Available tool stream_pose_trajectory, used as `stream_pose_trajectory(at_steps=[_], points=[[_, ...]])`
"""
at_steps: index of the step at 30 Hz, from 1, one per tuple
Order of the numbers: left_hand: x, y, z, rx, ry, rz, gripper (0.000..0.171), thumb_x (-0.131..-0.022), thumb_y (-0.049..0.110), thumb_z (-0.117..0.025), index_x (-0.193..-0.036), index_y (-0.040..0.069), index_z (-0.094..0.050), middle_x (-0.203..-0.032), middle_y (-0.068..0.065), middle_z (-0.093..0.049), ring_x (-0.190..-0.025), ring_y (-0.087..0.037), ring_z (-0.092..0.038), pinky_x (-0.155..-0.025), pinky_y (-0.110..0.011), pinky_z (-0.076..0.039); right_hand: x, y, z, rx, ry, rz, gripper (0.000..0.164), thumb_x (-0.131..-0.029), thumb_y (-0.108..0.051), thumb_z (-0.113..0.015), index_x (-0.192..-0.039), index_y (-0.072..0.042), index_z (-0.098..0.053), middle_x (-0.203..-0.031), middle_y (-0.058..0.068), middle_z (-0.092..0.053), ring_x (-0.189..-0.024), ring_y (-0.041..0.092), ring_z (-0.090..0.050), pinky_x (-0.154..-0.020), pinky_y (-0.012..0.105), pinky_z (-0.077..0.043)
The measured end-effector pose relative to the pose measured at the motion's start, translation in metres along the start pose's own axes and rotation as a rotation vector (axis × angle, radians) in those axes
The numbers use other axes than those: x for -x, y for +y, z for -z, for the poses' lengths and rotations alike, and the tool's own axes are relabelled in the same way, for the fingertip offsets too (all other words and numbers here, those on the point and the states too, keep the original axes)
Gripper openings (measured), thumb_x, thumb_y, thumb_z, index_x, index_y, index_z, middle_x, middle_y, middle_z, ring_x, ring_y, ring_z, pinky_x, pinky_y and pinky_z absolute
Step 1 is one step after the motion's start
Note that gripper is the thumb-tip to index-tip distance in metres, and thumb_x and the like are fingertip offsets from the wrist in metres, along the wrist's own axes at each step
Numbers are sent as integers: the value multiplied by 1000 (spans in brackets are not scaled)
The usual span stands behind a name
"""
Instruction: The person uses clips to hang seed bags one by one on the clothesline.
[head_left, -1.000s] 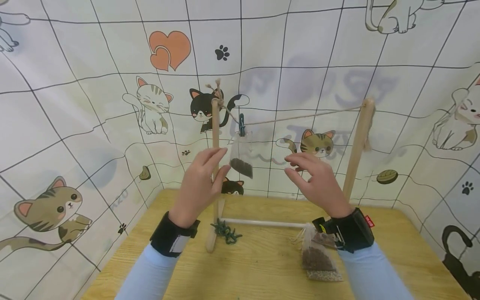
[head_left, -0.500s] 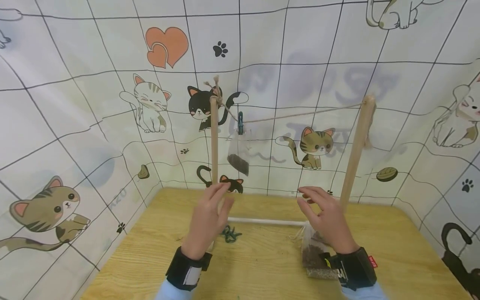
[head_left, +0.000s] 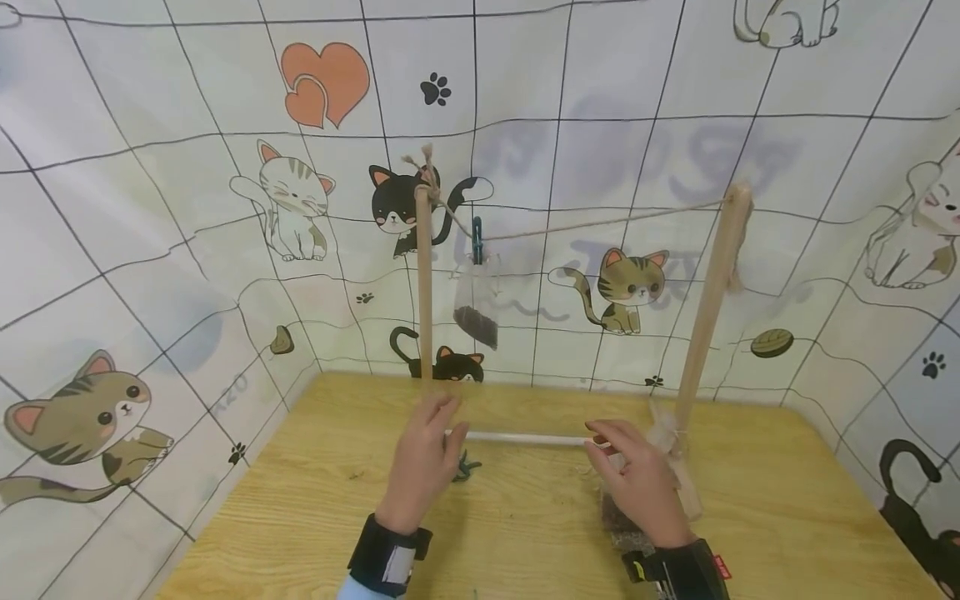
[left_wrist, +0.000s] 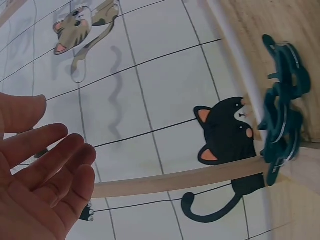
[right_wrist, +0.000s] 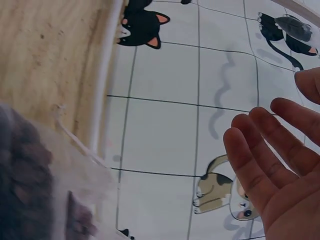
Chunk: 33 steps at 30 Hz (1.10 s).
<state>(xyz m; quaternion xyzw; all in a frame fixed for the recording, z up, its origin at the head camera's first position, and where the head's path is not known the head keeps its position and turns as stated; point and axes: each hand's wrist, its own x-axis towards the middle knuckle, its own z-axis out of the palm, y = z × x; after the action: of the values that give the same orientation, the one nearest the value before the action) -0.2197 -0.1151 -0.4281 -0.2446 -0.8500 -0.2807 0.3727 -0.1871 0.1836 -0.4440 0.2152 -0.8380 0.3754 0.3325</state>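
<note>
My left hand [head_left: 422, 458] hovers over the table by the left post, its fingers relaxed and holding nothing. Just beyond it lies a small pile of green clothespins [head_left: 467, 467], partly hidden in the head view but plain in the left wrist view [left_wrist: 285, 105]. With loosely bent, bare fingers, my right hand [head_left: 637, 479] is above the sheer bags of dark contents [head_left: 618, 517], which it partly covers. From the string [head_left: 600, 223] hangs one sheer bag [head_left: 477, 312] with dark contents at its bottom, held by a green clothespin [head_left: 477, 240].
A left wooden post [head_left: 424, 292] and a right wooden post [head_left: 708, 308] hold up the string. Low between them runs a white rod [head_left: 525, 437]. Behind the wooden table [head_left: 300, 508] is a cat-print backdrop [head_left: 525, 75].
Both hands have come down from beside the hanging bag to low over the table. The hanging bag stays clipped on the string.
</note>
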Motion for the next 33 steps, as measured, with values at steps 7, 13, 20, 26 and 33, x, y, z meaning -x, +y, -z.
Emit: stream_pose_trajectory(at_steps=[7,13,20,26,33], points=[[7,-13,-8,-57,-69,56,34,-87,-1,-80,-118,-8,-71,-116,-19,-67,-101,-32,-69,-78,-38,-62,8,-4,-26,-28,-38,-7,32,-89,2,-76,-120,-4,-73,-112,8,-71,-85,16,-68,-65,28,-57],[12,-21,-12,-96,-174,145,29,-86,-2,-80,-113,-7,-74,-111,-19,-69,-94,-30,-70,-73,-36,-61,11,-14,-54,-112,-143,-95,29,-93,-5,-74,-123,-5,-73,-114,5,-70,-88,14,-68,-66,28,-57],[24,-34,-20,-157,-326,189,34,-79,-12,-78,-112,-5,-74,-110,-18,-70,-97,-32,-68,-77,-40,-60,15,-22,-79,-163,-222,-78,29,-94,-6,-73,-123,-5,-73,-117,11,-70,-89,16,-68,-72,33,-60],[32,-44,-26,-205,-366,143,42,-71,-15,-81,-110,-1,-76,-113,-20,-71,-93,-35,-68,-76,-44,-60,18,-24,-89,-206,-315,-95,26,-99,-11,-69,-124,-5,-71,-118,10,-69,-91,15,-68,-74,30,-59],[38,-53,-33,-242,-390,114,33,-75,-13,-80,-105,2,-78,-101,-14,-72,-84,-29,-65,-70,-41,-57,20,-28,-96,-224,-382,-106,25,-100,-9,-67,-125,-5,-70,-116,12,-69,-89,14,-68,-73,27,-58]])
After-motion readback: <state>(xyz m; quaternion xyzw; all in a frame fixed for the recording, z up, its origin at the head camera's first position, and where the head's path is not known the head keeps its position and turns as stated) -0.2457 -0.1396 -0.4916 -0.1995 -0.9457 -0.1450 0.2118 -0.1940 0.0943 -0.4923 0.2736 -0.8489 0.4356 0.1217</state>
